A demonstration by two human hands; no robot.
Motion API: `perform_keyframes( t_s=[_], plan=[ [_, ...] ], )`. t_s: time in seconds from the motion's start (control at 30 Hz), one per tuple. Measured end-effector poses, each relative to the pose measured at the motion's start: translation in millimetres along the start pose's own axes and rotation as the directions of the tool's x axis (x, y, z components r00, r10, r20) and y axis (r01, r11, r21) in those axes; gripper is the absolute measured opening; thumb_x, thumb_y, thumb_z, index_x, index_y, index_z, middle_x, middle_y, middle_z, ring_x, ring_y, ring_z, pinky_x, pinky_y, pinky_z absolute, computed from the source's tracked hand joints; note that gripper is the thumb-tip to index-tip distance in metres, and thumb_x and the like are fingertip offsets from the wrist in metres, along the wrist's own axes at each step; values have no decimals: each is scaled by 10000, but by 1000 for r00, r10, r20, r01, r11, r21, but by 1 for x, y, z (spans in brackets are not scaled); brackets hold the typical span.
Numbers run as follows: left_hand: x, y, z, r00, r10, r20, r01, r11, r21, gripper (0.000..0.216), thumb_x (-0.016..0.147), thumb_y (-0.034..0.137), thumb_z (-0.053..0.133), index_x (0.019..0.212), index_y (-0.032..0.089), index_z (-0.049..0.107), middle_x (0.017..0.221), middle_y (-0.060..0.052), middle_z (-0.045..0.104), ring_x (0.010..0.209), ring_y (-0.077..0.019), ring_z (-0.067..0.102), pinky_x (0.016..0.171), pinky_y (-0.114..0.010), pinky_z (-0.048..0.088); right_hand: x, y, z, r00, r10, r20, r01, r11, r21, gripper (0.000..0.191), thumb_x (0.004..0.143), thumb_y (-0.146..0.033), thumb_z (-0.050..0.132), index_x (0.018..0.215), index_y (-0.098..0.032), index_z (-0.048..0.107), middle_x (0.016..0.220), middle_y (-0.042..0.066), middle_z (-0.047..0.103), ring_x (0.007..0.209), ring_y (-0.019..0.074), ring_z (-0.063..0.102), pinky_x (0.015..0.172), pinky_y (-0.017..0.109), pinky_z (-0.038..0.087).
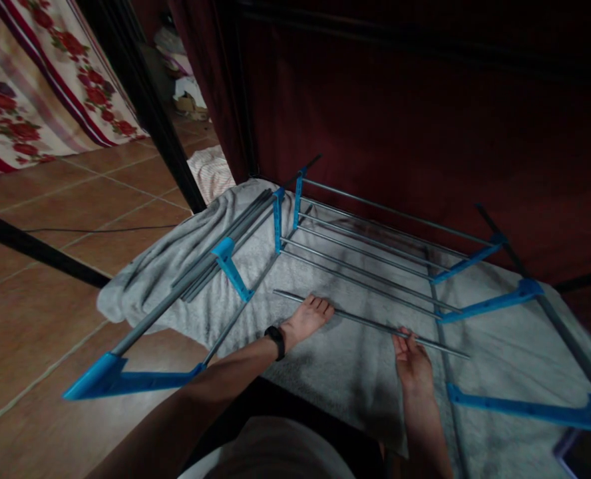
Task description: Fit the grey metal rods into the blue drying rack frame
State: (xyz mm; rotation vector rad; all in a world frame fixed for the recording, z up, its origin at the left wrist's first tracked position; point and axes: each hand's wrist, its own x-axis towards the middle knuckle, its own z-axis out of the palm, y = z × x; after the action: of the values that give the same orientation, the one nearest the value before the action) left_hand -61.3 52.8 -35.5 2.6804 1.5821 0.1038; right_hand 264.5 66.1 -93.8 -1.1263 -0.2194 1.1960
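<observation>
A loose grey metal rod (365, 323) lies slantwise on a grey towel (335, 379) on the floor. My left hand (308, 319), with a black band on the wrist, rests on the rod's left part with its fingers curled over it. My right hand (413, 364) grips the same rod further right with its fingertips. Just beyond the rod stands a partly built rack (370, 263) of parallel grey rods joined by blue plastic side pieces (492, 303).
A bundle of spare rods (223, 249) with a blue connector (231, 266) lies on the towel's left side. More blue pieces (126, 381) (530, 409) sit near me. A dark red curtain (425, 120) closes the back. Tiled floor (50, 299), a black pole (150, 113) and floral cloth (30, 86) are to the left.
</observation>
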Motion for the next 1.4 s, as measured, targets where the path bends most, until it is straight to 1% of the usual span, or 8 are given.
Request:
perform_keyframes(
  t_s=[0.13, 0.3, 0.6, 0.83, 0.97, 1.1, 1.27, 1.4],
  plan=[
    [-1, 1, 0, 1000, 13, -13, -13, 1000, 19, 428, 1005, -11, 468, 1335, 198, 643, 1235, -122, 726, 1138, -271, 685, 1028, -454, 506, 0, 1, -4, 1000, -28, 6, 29, 999, -34, 117, 786, -186, 831, 781, -270, 749, 950, 20, 820, 1027, 201, 792, 1158, 438, 587],
    [-2, 0, 5, 997, 61, -56, -58, 997, 60, 430, 1004, 10, 529, 1377, 208, 614, 1254, -107, 715, 1166, -253, 679, 1045, -424, 494, 1, 2, -7, 1000, -22, 13, 22, 1000, -16, 116, 813, -174, 790, 839, -286, 781, 981, 11, 828, 1071, 198, 788, 1197, 426, 562],
    [-4, -4, 10, 989, 134, -60, -123, 979, 165, 463, 1017, 31, 517, 1431, 219, 599, 1225, -85, 726, 1169, -226, 677, 1064, -397, 484, 6, -3, -2, 997, 62, -51, -60, 997, 49, 141, 945, -157, 678, 877, -253, 757, 923, 6, 817, 958, 144, 799, 1080, 322, 638],
    [-7, -8, 20, 989, 114, -94, -97, 981, 166, 508, 1012, 2, 487, 1462, 198, 615, 1228, -92, 755, 1189, -233, 699, 1066, -409, 519, 1, 1, -1, 999, 34, -8, -33, 998, 46, 112, 864, -213, 837, 868, -242, 728, 942, -2, 820, 970, 149, 798, 1002, 312, 649],
    [-8, -19, 32, 983, 87, -163, -74, 994, 83, 440, 1013, 33, 489, 1363, 213, 687, 1162, -89, 768, 1111, -245, 727, 1024, -422, 554, -3, 1, 5, 1000, 13, 4, -13, 998, 58, 184, 792, -233, 892, 815, -247, 710, 913, -8, 825, 940, 154, 798, 961, 309, 647],
    [-8, -29, 39, 966, 46, -255, -53, 998, -22, 245, 1101, 257, 526, 1173, 196, 752, 1101, -110, 797, 1055, -281, 740, 1010, -453, 559, -5, -2, 9, 1000, -18, 10, 18, 997, 77, 207, 739, -252, 916, 813, -247, 722, 931, 6, 833, 907, 176, 800, 893, 327, 667],
    [-6, -36, 40, 946, 9, -324, -34, 997, -72, 457, 1161, 388, 377, 1004, 205, 765, 985, -98, 812, 942, -275, 746, 927, -440, 557, -7, -11, 13, 1000, -13, -22, 15, 998, 61, 135, 777, -259, 866, 841, -253, 748, 808, -27, 806, 734, 154, 757, 769, 299, 673],
    [-4, -40, 40, 931, -11, -364, -15, 997, -70, 505, 1165, 411, 341, 973, 210, 763, 948, -100, 810, 916, -283, 752, 886, -436, 551, -1, -25, 12, 995, -40, -90, 49, 995, 91, 42, 877, -259, 781, 857, -244, 747, 799, -14, 805, 753, 152, 772, 778, 287, 671]
  ],
)
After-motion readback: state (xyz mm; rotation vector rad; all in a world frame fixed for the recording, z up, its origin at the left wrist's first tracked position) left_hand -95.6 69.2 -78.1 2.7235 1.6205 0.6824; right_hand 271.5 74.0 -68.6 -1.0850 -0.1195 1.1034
